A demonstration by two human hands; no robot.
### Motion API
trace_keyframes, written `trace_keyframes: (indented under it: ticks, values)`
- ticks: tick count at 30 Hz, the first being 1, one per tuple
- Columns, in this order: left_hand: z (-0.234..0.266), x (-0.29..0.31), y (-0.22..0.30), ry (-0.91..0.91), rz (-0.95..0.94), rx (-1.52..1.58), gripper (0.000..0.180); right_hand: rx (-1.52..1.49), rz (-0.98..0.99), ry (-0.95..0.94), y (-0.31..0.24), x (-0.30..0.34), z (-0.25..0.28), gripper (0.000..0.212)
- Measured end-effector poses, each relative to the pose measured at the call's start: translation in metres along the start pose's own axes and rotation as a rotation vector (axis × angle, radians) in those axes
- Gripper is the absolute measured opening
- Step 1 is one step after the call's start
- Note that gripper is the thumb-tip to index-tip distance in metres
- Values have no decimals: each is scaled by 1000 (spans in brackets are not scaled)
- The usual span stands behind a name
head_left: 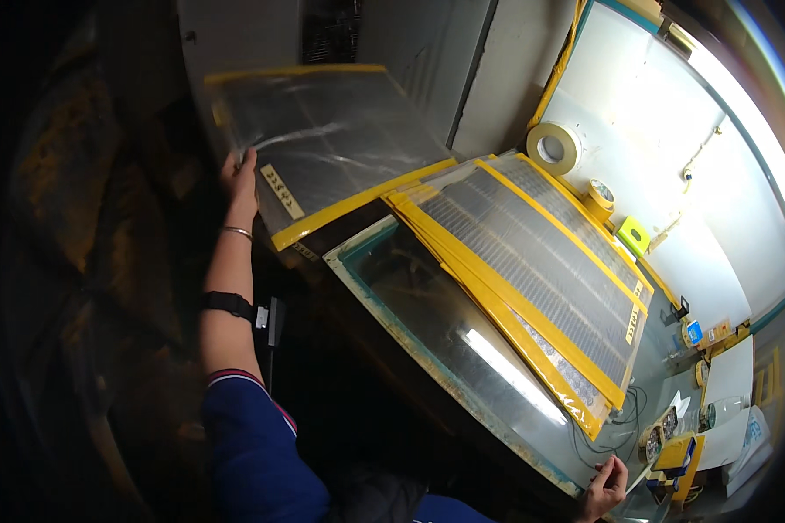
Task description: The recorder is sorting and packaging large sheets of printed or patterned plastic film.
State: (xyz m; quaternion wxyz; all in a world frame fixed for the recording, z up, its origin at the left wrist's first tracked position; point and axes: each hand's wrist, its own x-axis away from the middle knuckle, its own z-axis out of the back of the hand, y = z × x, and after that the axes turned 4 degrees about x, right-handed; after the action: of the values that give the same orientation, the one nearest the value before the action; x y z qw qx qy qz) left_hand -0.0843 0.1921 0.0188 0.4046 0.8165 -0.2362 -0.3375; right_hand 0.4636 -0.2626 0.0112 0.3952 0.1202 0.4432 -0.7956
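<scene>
Yellow-edged panel (323, 144) far left, left hand (240, 179) gripping its edge; stacked panels (532, 253), tape roll (554, 146) right; right hand (604, 490) curled on glass table (427, 322) near rim

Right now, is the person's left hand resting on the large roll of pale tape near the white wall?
No, the left hand grips the edge of the dark yellow-bordered sheet, far from the pale tape roll.

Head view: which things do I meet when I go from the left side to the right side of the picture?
Left hand on the yellow-edged dark panel → stack of yellow-framed mesh panels → large tape roll → small tape roll → green block.
</scene>
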Motion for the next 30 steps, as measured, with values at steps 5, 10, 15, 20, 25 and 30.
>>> trace_keyframes:
  ticks: [5, 10, 15, 20, 25, 30]
  values:
    - [59, 40, -107, -31, 280, -334, 71, -26, -30, 17, 0, 0, -3, 15]
    - [87, 161, -162, -455, -325, -1258, 50, 103, -66, -6, -6, -1, 0, 15]
    - [96, 139, -155, -676, -31, -918, 23, -117, -58, 5, 29, 0, -7, 10]
    - [32, 65, -73, -238, -283, -741, 18, -245, -289, -117, 12, -11, 4, 9]
    - [-157, 191, 79, -1002, -260, -320, 15, -359, -331, -179, 18, -15, 0, 10]
    - [-248, 359, 125, -1723, -691, -323, 27, -512, -317, -171, 22, -14, 11, 12]
